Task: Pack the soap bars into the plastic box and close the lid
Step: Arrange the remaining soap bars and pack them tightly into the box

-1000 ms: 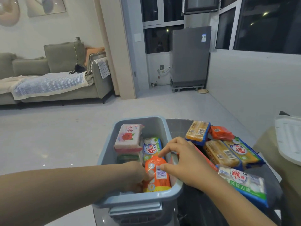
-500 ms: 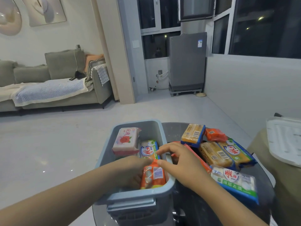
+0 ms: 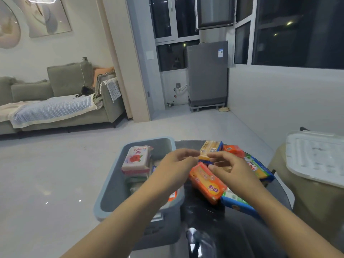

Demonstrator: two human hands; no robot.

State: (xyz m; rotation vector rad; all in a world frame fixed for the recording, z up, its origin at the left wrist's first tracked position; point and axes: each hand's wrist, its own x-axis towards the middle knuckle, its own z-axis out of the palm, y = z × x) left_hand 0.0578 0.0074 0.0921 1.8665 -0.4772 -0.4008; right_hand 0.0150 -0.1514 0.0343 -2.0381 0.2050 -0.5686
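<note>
Both hands reaching for the next soap bar; box part-filled, lid off.

Box (image 3: 111, 192) sits left at the table (image 3: 275, 198) edge, pink bar (image 3: 136, 159) on top inside. Left hand (image 3: 173, 168) fingers curled, holding nothing; right hand (image 3: 230, 170) fingers loosely apart by the yellow bar (image 3: 210, 149). Risks: knocking the leaning orange bar (image 3: 206, 181) off the pile; overfilling may stop the lid (image 3: 316, 157), far right, shutting.

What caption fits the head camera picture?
Both hands reach for a yellow soap bar beside the grey plastic box, lid still off.
</note>
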